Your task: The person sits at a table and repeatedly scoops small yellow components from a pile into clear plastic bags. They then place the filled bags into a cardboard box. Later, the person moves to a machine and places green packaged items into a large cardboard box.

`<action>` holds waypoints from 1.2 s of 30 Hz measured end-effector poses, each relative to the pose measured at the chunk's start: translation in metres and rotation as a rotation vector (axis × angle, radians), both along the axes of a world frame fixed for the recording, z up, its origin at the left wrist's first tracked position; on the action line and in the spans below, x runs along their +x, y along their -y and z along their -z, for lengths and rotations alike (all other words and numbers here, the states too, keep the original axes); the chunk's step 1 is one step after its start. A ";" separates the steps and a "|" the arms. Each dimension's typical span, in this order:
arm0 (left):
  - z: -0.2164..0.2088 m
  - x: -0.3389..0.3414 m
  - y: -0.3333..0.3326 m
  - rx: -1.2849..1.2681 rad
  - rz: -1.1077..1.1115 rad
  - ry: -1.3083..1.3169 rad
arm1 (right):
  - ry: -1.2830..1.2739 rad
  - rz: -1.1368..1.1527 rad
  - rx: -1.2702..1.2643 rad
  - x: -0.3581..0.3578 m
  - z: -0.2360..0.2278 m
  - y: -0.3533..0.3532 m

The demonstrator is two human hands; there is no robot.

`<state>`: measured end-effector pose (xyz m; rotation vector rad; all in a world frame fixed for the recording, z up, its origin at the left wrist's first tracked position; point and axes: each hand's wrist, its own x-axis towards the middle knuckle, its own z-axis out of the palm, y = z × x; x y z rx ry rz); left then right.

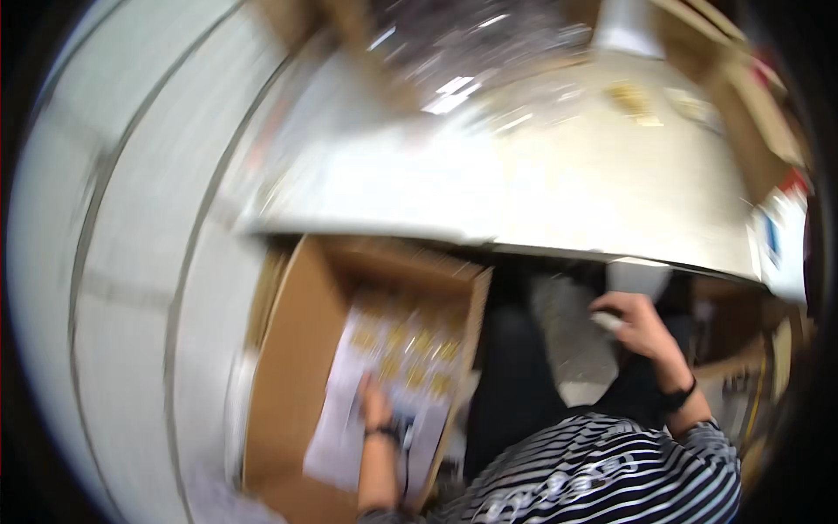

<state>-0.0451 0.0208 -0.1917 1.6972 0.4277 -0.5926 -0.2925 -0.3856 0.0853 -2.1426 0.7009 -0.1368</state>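
My left hand [374, 402] reaches down into an open cardboard box [284, 393] at the lower left. It is over a white sheet [332, 441], beside several small yellowish pieces [415, 354] in clear wrapping, laid out in rows. Motion smears its fingers, so its grip does not show. My right hand [644, 327] is curled in the air above my lap, right of the box. A small whitish object [607, 321] sticks out between its thumb and fingers; its kind is too blurred to make out.
A pale worktable [602, 183] runs across beyond the box. On it lie a heap of shiny clear plastic [471, 61] and a few yellow pieces [633, 100]. Cardboard [759, 113] edges the far right. A pale panelled wall [131, 262] stands at the left.
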 end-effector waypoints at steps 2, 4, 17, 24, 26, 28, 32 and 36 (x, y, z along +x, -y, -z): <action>-0.004 0.006 -0.004 0.001 -0.069 0.005 | 0.062 0.008 -0.265 0.009 -0.019 0.037; 0.034 0.028 -0.031 0.039 -0.193 0.044 | 0.151 0.190 -0.372 0.015 -0.039 0.088; -0.157 0.010 -0.021 -0.032 -0.116 0.165 | 0.090 0.482 -0.920 0.142 -0.039 0.391; -0.258 0.005 0.068 -0.034 -0.064 0.329 | -0.131 0.206 -0.918 0.121 -0.022 0.383; -0.291 0.002 0.111 0.002 0.110 0.456 | -0.103 0.161 -0.871 0.092 -0.031 0.365; -0.308 0.007 0.149 -0.040 0.246 0.539 | 0.099 0.266 -0.677 0.059 -0.038 0.360; -0.306 0.031 0.227 -0.250 0.516 0.620 | 0.377 0.451 -0.243 0.017 -0.033 0.348; -0.297 0.049 0.303 0.027 0.909 1.065 | 0.086 0.356 -0.271 0.011 -0.019 0.326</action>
